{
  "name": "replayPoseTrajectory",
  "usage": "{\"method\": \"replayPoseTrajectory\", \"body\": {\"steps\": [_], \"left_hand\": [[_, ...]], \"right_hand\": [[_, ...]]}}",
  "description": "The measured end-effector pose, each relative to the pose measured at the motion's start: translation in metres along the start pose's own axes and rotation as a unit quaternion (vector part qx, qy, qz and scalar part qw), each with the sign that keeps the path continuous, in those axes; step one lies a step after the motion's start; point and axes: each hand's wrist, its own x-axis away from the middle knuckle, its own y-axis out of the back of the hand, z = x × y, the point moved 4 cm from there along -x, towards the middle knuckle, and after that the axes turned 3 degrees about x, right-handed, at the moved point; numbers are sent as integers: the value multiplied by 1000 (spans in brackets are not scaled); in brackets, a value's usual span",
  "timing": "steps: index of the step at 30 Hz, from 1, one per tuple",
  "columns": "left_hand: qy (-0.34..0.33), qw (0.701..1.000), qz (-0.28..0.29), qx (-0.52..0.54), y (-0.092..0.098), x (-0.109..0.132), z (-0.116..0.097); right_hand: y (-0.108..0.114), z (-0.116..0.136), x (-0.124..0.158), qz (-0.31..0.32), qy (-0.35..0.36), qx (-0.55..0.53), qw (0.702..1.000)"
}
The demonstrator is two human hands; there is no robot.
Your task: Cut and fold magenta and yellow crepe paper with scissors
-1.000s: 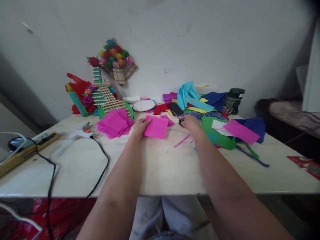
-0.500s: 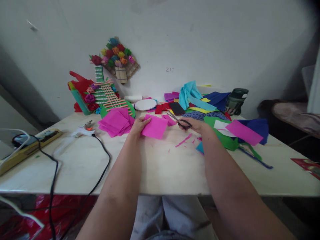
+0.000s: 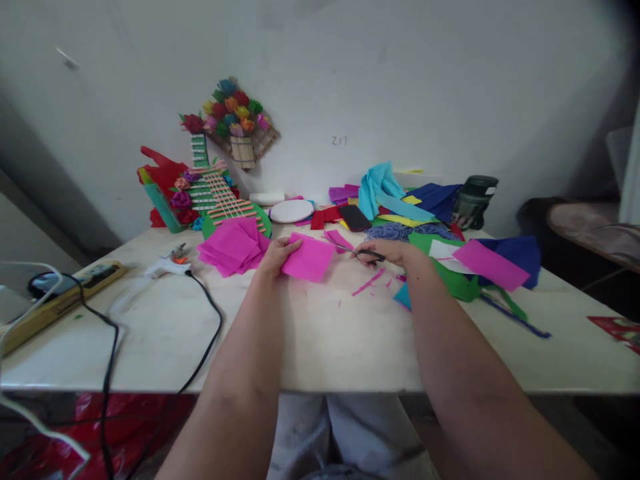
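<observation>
Between thumb and fingers, my left hand (image 3: 281,254) pinches a pink paper square (image 3: 311,259) above the table. My right hand (image 3: 383,253) is wrapped round the black handles of a pair of scissors (image 3: 364,253). Their blades point left, with the tips close to the square's right edge; whether they touch it I cannot tell. Left of my left hand lies a fanned stack of pink squares (image 3: 233,247). Thin pink offcuts (image 3: 367,283) are scattered below the scissors, and another pink piece (image 3: 338,240) lies just behind them.
A glue gun (image 3: 170,264) with a black cord and a power strip (image 3: 65,303) lie at left. Behind stand a flower-decked stick guitar (image 3: 225,200), a phone (image 3: 355,217) and a dark bottle (image 3: 473,201). Coloured paper, including a green sheet (image 3: 457,287), covers the right side.
The scissors have swung from pointing up and left to nearly level, bringing their tips down beside the paper's edge. My left hand keeps its hold on the square.
</observation>
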Motion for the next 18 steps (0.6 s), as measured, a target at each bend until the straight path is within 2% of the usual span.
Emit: {"method": "replayPoseTrajectory", "body": {"steps": [6, 18], "left_hand": [[0, 1000, -1, -10, 0, -1, 2], [-1, 1000, 7, -16, 2, -4, 4]], "right_hand": [[-10, 3, -2, 55, -25, -10, 998], [-10, -6, -11, 60, -2, -7, 998]]}}
